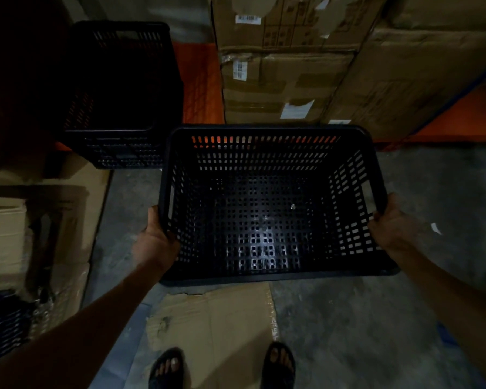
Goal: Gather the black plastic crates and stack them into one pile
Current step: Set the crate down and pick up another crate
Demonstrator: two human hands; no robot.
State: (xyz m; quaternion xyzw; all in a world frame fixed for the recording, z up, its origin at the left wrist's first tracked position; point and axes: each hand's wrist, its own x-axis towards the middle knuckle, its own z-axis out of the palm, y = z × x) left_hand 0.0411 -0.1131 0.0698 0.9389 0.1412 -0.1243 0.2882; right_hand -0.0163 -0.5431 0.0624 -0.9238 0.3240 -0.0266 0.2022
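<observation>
A black plastic crate with perforated walls and floor is held up in front of the person, open side up and empty, above the concrete floor. The left hand has its grip clenched on the crate's left rim near the close corner, fingers curled over the edge; the right hand grasps the right rim in the same way, thumb on top. Up and to the left, just past the held crate's far left corner, stands a second black crate, also open side up and very dark inside; it seems to sit nested on another crate below it, whose slotted wall shows beneath its rim. Behind both runs an orange shelf base, and on it, beyond the held crate, stacked cardboard boxes with white labels. To the left lie more cardboard boxes and, at the lower left edge, part of another dark slotted crate. A flattened sheet of cardboard lies on the floor under the person's sandalled feet.
</observation>
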